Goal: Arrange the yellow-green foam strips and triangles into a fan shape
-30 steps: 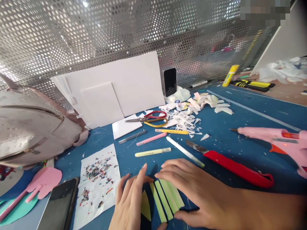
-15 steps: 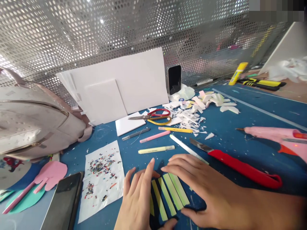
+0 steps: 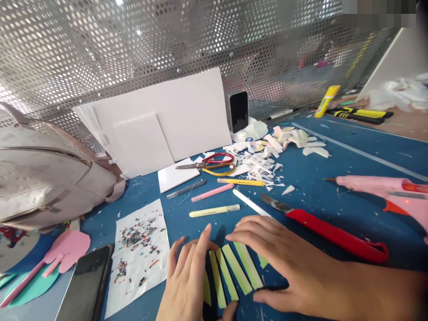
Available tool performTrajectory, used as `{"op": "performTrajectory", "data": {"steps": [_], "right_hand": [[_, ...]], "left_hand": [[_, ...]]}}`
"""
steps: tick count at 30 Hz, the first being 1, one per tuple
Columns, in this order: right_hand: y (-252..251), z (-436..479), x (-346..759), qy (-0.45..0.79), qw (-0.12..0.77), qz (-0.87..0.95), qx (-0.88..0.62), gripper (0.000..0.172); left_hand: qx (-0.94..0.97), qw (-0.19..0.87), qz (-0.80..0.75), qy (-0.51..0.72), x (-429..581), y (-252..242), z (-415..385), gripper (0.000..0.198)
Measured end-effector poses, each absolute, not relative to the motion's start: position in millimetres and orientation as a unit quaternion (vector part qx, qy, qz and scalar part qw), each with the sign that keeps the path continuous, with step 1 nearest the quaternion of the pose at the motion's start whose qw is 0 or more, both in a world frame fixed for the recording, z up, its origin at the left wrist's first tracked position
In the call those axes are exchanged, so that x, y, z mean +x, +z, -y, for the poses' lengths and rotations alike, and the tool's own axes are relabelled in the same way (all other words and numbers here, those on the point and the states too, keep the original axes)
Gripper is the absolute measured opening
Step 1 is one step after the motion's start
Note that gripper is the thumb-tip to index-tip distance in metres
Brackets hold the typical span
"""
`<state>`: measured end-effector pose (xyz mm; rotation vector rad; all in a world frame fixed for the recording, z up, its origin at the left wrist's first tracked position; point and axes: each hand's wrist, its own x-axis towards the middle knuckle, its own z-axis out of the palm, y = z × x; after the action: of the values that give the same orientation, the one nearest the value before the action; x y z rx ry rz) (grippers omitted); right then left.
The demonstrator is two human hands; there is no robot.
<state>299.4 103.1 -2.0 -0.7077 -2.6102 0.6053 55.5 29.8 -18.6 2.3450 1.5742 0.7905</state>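
Note:
Several pale green strips (image 3: 236,269) lie side by side on the blue tabletop, slightly fanned. My left hand (image 3: 187,280) rests over the left end of the row, fingers spread, partly hiding a strip; its thumb is near the strips' lower ends. My right hand (image 3: 277,263) arches over the right side, thumb and fingers apart, its thumb beside the rightmost full strip. Under the right palm a further green piece (image 3: 263,261) shows in part. Just beyond the hands are a pale yellow marker (image 3: 214,211) and a white marker (image 3: 251,203).
A red-handled utility knife (image 3: 337,234) and a pink glue gun (image 3: 371,186) lie on the right. Behind are scissors (image 3: 219,164), white scraps (image 3: 257,160) and a white board (image 3: 194,116). On the left are a paper with small beads (image 3: 137,285), a phone (image 3: 85,283) and a bag (image 3: 50,174).
The strips have spread apart, with wider gaps between them. My left hand has shifted slightly left. More of the green piece under my right hand shows. The view has moved a little.

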Motion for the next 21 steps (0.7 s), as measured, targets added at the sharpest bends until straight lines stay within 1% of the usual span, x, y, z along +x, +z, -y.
{"op": "performTrajectory", "data": {"steps": [3, 7, 10, 16, 21], "right_hand": [[-3, -104, 303, 0.17, 0.203, 0.93, -0.255, 0.079], [-7, -102, 308, 0.071, 0.221, 0.935, -0.267, 0.084], [-10, -102, 310, 0.027, 0.214, 0.938, -0.271, 0.082], [-7, -103, 311, 0.039, 0.206, 0.941, -0.267, 0.075], [-9, -107, 311, 0.076, 0.201, 0.94, -0.266, 0.073]], "left_hand": [[0.796, 0.092, -0.538, 0.26, 56, -18, -30, 0.082], [0.789, 0.064, -0.552, 0.26, 59, -16, -29, 0.09], [0.785, 0.038, -0.563, 0.257, 60, -15, -28, 0.091], [0.775, 0.014, -0.581, 0.249, 59, -14, -27, 0.083], [0.78, 0.022, -0.576, 0.245, 58, -14, -30, 0.089]]}}
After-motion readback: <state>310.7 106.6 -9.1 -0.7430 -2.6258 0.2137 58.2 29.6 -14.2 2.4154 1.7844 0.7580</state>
